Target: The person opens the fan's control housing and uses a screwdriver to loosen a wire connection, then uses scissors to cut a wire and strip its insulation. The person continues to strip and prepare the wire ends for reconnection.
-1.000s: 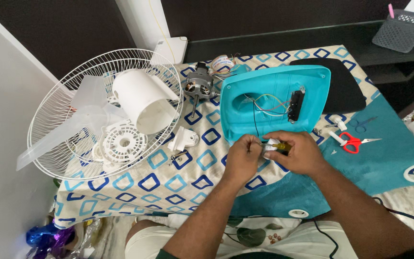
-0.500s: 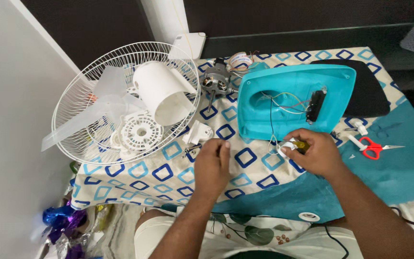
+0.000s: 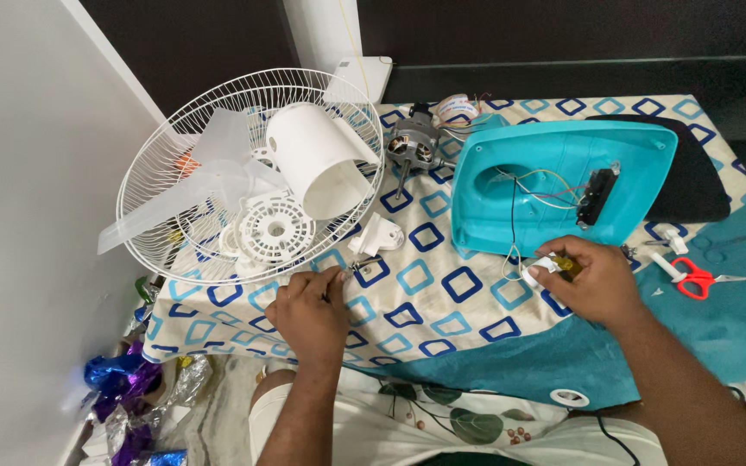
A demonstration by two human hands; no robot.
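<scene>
— Reaching out to the left, the left hand (image 3: 311, 312) has left the spot where both hands met a second ago in front of the teal fan base (image 3: 554, 185). Its fingertips now pinch a small dark screw-like piece (image 3: 363, 266) on the patterned cloth (image 3: 442, 298), just below the small white bracket (image 3: 379, 235).

— And the right hand (image 3: 587, 280)?

— It has stayed put, closed around a yellow-handled screwdriver (image 3: 565, 263) and a small white part (image 3: 539, 267), just at the near edge of the base. Thin wires (image 3: 533, 185) run from inside the base down toward that part.

— So the two hands have split up.

— Yes. Before, they worked together on the one small part; now the right keeps it and the tool, while the left fetches something loose off the cloth. I judge the left is gathering a fastener to go with what the right holds, though the piece is too small to name for sure.

— What lies around them?

— The white wire fan guard (image 3: 174, 173) with the translucent blade (image 3: 209, 173) and white cylinder housing (image 3: 321, 173) on it, well left of the base. The motor (image 3: 414, 148) sits between guard and base. Red-handled scissors (image 3: 692, 278) lie right of the right hand.
</scene>
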